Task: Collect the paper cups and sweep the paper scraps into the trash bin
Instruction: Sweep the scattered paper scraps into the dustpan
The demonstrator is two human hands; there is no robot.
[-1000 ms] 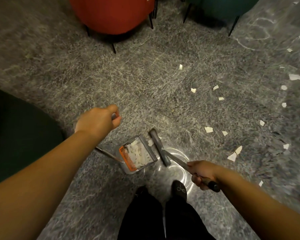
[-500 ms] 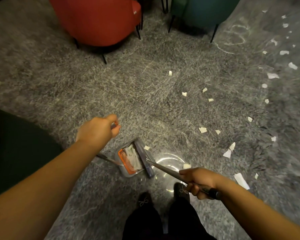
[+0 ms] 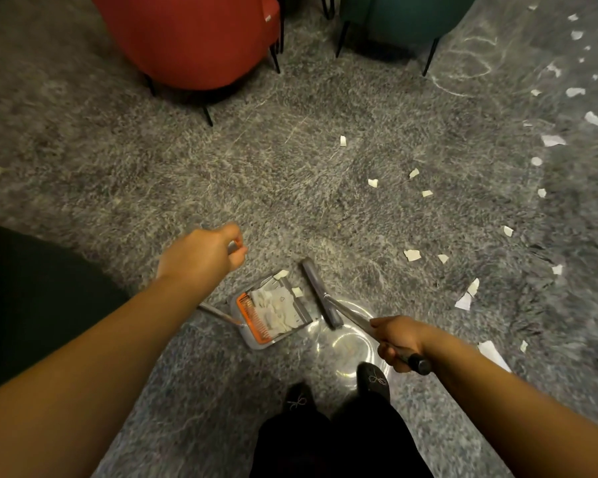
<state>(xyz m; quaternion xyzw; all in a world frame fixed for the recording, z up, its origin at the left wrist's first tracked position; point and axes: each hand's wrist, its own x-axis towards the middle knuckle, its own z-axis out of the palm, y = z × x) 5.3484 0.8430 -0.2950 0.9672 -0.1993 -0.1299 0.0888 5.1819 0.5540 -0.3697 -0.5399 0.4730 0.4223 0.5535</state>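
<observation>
1. The right hand (image 3: pixel 396 341), lower right of centre, is curled round the broom handle (image 3: pixel 359 320), gripping it just above its dark end cap.
2. The left hand (image 3: pixel 201 253), left of centre, is closed round the top of the dustpan handle (image 3: pixel 218 313), a thin metal rod that slopes down to the pan.
3. At the bottom centre, two dark shoes (image 3: pixel 373 377) and dark trouser legs show on the grey carpet (image 3: pixel 221 174).
4. The dustpan (image 3: pixel 273 310) sits on the carpet just above the shoes, with an orange comb along its left edge and white scraps piled inside.
5. The broom head (image 3: pixel 320 293), a grey bar, lies just right of the pan's open side, apart from it; a bright round patch of light falls on the carpet below it.
6. Two scraps lie at the pan's lip (image 3: pixel 297 292).
7. More paper scraps (image 3: pixel 412 254) are scattered across the right half of the frame, running in an arc to the upper right corner.
8. At the top stand a red chair (image 3: pixel 194 36) on the left and a teal chair (image 3: pixel 401 15) on the right, both on thin black legs.
9. A dark green shape (image 3: pixel 32 298) fills the left edge.
</observation>
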